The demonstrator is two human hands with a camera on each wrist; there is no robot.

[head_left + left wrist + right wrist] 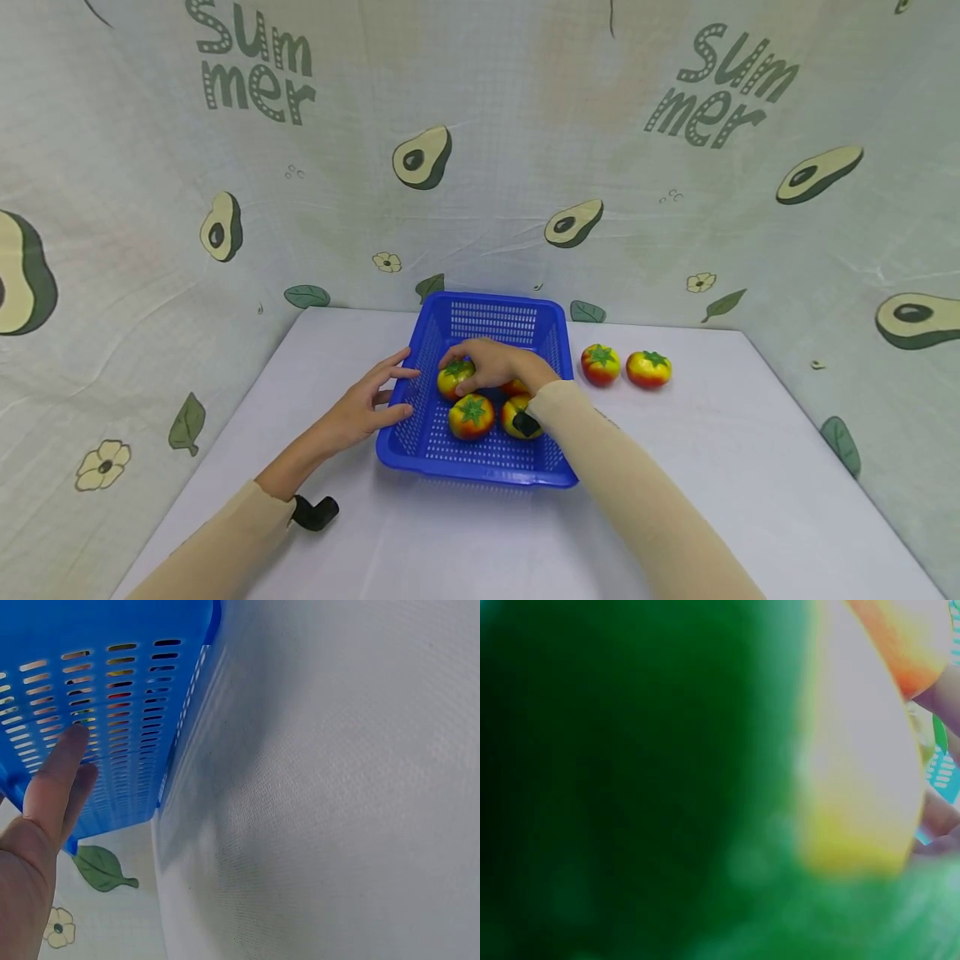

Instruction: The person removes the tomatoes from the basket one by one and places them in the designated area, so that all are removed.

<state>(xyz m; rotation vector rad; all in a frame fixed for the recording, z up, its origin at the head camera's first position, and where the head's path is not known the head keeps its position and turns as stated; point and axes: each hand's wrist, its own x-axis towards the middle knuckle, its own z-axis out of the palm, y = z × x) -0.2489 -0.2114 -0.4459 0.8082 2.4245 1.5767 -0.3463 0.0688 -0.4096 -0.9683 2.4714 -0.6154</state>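
Note:
A blue plastic basket (480, 472) with slotted walls stands on the white table. Inside it, my right hand (491, 364) holds a red-and-yellow tomato (452, 383) with a green star-shaped top, thumb on its near side and fingers over its far side. Nearer me in the basket lie a second tomato (471, 418) and a third tomato (517, 415), the latter partly behind the wrist strap. Another tomato (514, 387) shows only partly under the right hand. My left hand (360, 408) is at the basket's left side, its fingers extended, fingertips at the slotted wall (112, 712) in the left wrist view.
Right of the basket, two similar tomatoes, one upright (600, 367) and one tilted (649, 370), lie on the table (712, 433). A cloth (487, 233) printed with avocados and lettering hangs behind and at both sides. The right wrist view is mostly blocked by blurred fruit close to the lens.

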